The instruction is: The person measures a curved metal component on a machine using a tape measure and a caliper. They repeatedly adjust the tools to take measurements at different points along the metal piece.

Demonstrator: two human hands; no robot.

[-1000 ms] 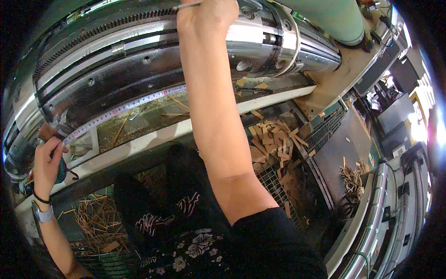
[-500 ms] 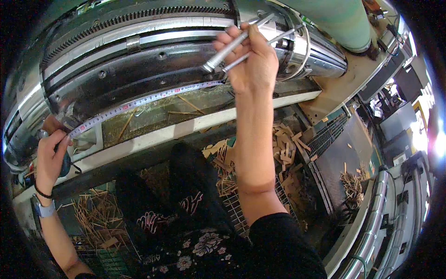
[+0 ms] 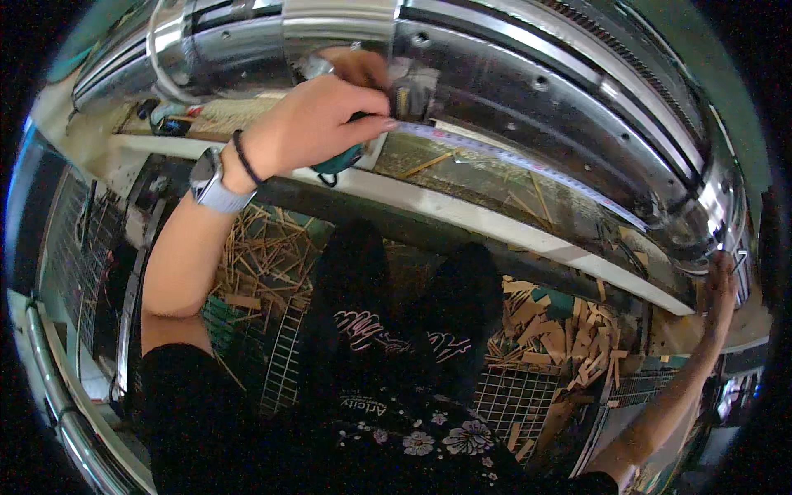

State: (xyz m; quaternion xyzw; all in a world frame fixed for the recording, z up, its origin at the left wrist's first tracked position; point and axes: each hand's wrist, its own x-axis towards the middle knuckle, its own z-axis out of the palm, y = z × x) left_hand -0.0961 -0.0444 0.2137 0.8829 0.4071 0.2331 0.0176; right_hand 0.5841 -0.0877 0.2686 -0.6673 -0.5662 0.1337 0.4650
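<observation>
At the machine's near edge my left hand [image 3: 322, 124], with a watch on its wrist, pinches a tape measure; the dark green case [image 3: 338, 161] shows beneath the hand. The tape blade [image 3: 528, 165] runs out to the right along a dark metal cylinder [image 3: 495, 78] with slots and bolt holes. Its far end lies close to the shiny ring [image 3: 716, 202] at the right. My right hand [image 3: 723, 276] is beside that ring, small and blurred near the picture's rim. A silver rod-shaped tool [image 3: 740, 262] shows at its fingers, which are partly hidden.
A pale rail [image 3: 462, 206] crosses between me and the cylinder. Below are wire grates [image 3: 520, 400], thin wooden-looking strips [image 3: 264, 256] and a heap of brown cardboard-like scraps [image 3: 569, 330]. Silver rollers [image 3: 62, 400] stand at the lower left. Small objects [image 3: 172, 122] lie on the ledge at upper left.
My view has swung left, so the cylinder and my left hand appear further right. My right hand, with the silver rod tools, has moved from above the cylinder to the far right end.
</observation>
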